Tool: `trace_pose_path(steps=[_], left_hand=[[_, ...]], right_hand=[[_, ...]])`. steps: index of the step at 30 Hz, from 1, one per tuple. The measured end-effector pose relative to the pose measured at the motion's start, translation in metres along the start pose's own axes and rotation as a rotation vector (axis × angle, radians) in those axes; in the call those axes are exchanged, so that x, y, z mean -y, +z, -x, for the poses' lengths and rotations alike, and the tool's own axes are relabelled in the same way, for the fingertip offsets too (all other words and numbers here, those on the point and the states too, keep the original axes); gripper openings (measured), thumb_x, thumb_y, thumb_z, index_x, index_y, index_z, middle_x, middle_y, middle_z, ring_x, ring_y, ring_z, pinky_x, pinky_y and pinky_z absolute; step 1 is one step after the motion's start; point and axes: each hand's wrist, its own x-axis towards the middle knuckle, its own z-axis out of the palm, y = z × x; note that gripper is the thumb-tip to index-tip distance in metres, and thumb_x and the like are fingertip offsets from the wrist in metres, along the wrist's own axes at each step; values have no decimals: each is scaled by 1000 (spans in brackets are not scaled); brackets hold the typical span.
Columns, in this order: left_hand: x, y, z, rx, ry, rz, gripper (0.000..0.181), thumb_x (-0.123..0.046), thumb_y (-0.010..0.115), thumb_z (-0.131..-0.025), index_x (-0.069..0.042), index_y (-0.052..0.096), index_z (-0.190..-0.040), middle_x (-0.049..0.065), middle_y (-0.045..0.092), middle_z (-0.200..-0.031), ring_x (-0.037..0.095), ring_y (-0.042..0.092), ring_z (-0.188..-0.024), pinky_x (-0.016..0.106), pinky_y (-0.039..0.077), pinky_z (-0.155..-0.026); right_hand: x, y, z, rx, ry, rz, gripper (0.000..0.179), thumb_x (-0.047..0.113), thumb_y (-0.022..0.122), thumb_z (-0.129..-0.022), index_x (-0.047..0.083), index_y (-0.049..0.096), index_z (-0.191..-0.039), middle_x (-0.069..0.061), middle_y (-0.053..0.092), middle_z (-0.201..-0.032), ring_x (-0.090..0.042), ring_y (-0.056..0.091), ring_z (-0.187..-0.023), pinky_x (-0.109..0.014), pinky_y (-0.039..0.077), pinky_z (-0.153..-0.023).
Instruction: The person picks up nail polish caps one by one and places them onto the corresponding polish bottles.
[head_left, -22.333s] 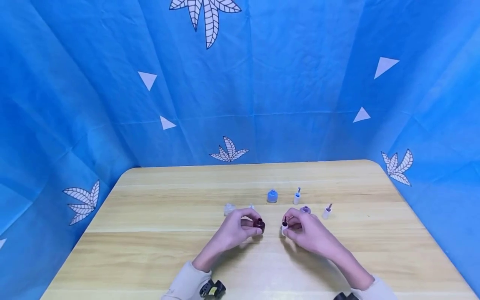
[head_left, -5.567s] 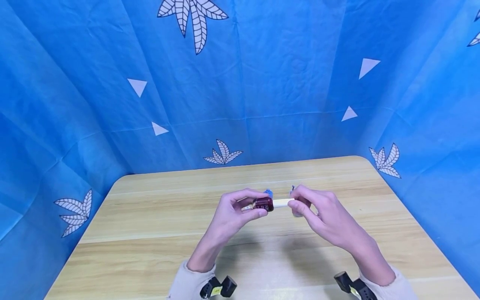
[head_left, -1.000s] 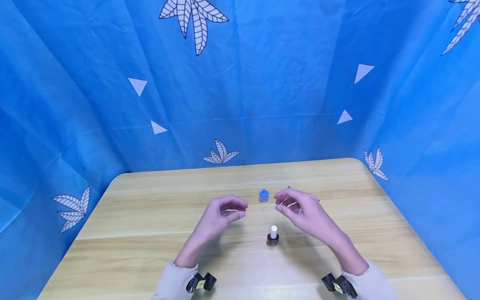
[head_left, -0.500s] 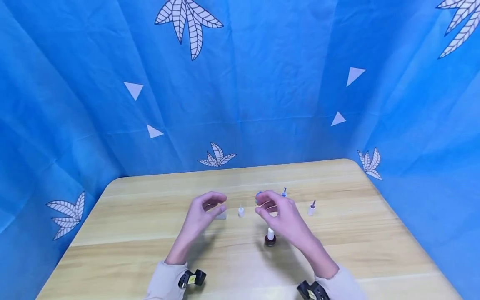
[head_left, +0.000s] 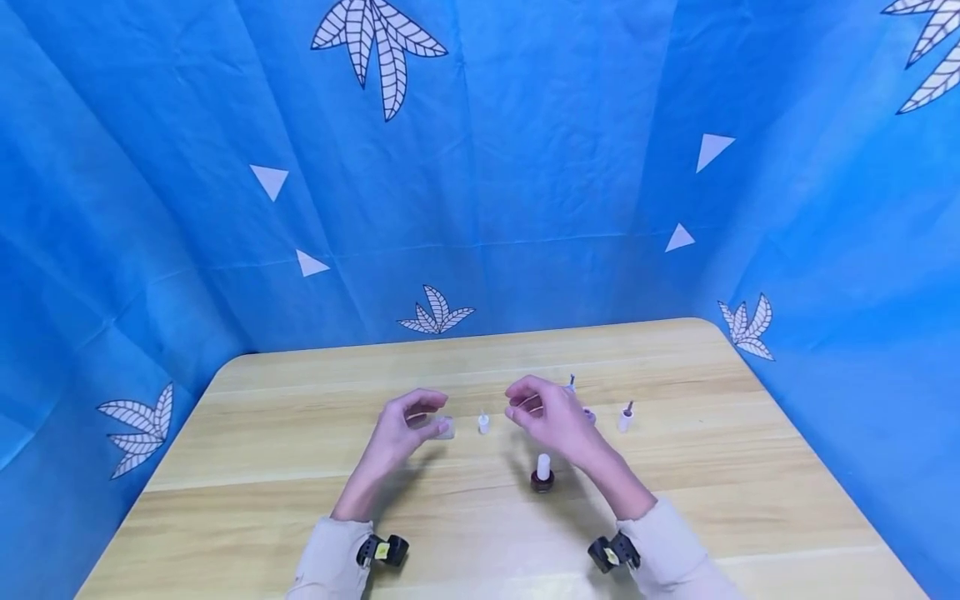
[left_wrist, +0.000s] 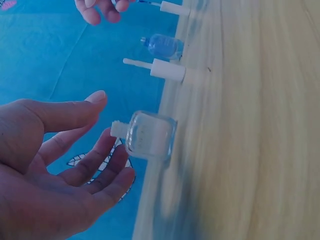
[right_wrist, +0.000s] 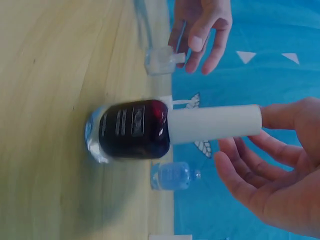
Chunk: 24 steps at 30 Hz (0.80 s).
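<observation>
My left hand (head_left: 405,429) is held beside a clear square nail polish bottle (left_wrist: 150,135), thumb and fingers apart around its uncapped neck. In the head view the fingers partly cover this bottle. My right hand (head_left: 551,421) hovers over the table with loosely curved fingers and holds nothing. A white brush cap (head_left: 483,425) stands brush-up between the two hands. Below the right hand stands a dark red nail polish bottle (right_wrist: 135,129) with its white cap (right_wrist: 215,123) on. In the right wrist view the right fingertips overlap the area by that cap's top.
A blue uncapped bottle (right_wrist: 172,176) stands behind the right hand, hidden in the head view. A purple bottle (head_left: 590,415) shows partly beside that hand. Two more brush caps stand brush-up to the right, one with a purple brush (head_left: 626,418). A blue curtain (head_left: 480,167) surrounds the table.
Earlier the hands held the dark red bottle and its separate brush cap, then joined them in the air. The capped bottle now stands released. Both hands have since moved left, the left reaching the clear bottle.
</observation>
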Motion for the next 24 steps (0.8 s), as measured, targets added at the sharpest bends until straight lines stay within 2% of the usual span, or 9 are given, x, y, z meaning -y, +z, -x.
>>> trace_pose_path(steps=[8,13,18,24], left_hand=[[7,-2,0,36,-62,4,44,4,80,-84,3,66,-126,26,65,-126,40,62,-119,52,47,-110],[12,-1,1,61,-78,-25,43,5,78,-84,7,65,-125,22,69,-119,38,65,-111,48,53,-103],[15,-1,-1,57,-100,-25,40,5,78,-86,6,66,-124,16,70,-115,34,65,-109,41,56,-98],[18,-4,-2,47,-151,-2,40,1,79,-86,7,66,-124,17,70,-112,33,65,-106,32,58,-90]], right_hand=[[-6,6,-12,139,38,27,23,1,77,-89,4,70,-110,-10,72,-101,-23,70,-92,-32,61,-81],[-12,11,-18,215,47,52,25,-1,76,-89,3,69,-113,-14,72,-106,-23,69,-94,-34,60,-82],[-14,13,-25,269,29,96,27,1,76,-90,1,68,-116,-15,71,-108,-24,69,-96,-37,60,-84],[-17,19,-30,324,27,105,32,5,77,-91,-1,66,-120,-14,71,-109,-26,70,-97,-37,61,-84]])
